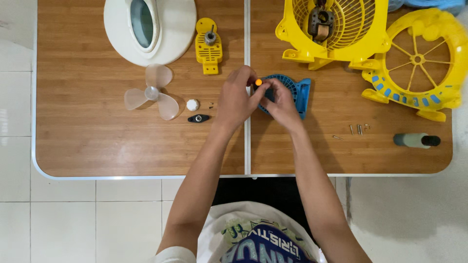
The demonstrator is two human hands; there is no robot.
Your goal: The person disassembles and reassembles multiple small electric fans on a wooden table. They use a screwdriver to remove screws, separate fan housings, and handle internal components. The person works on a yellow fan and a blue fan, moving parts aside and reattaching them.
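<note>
Left hand (pixel 237 100): grip closed, fingertips pinching a small orange knob (pixel 258 82) at the upper edge of the blue part.
Right hand (pixel 282 103): grip closed on the blue fan housing piece (pixel 298 92), fingers over its left portion.
Blue fan housing piece: round slotted grille with a squared end to the right, held at mid-surface just right of the centre seam, partly hidden by both hands.
Surface (pixel 97 146): wooden, two panels, white rim, pale seam down the middle.
Clear fan blade (pixel 152 92): three lobes, lying flat, left of the hands.
White cap (pixel 193 104): small, round, just right of the blade.
Black piece (pixel 199 118): small, oval, below the white cap.
White base (pixel 150 29): large, rounded, top left, with a greyish oval window.
Yellow motor bracket (pixel 208 46): beside the white base, metal hub at its top.
Yellow rear grille (pixel 336 29): top right, motor visible inside.
Yellow front ring (pixel 424 63): spoked, blue inserts along its lower rim, far right.
Screws (pixel 358 129): loose cluster, right of the forearm.
Screwdriver handle (pixel 417 140): pale with dark end, lying near the right edge.
</note>
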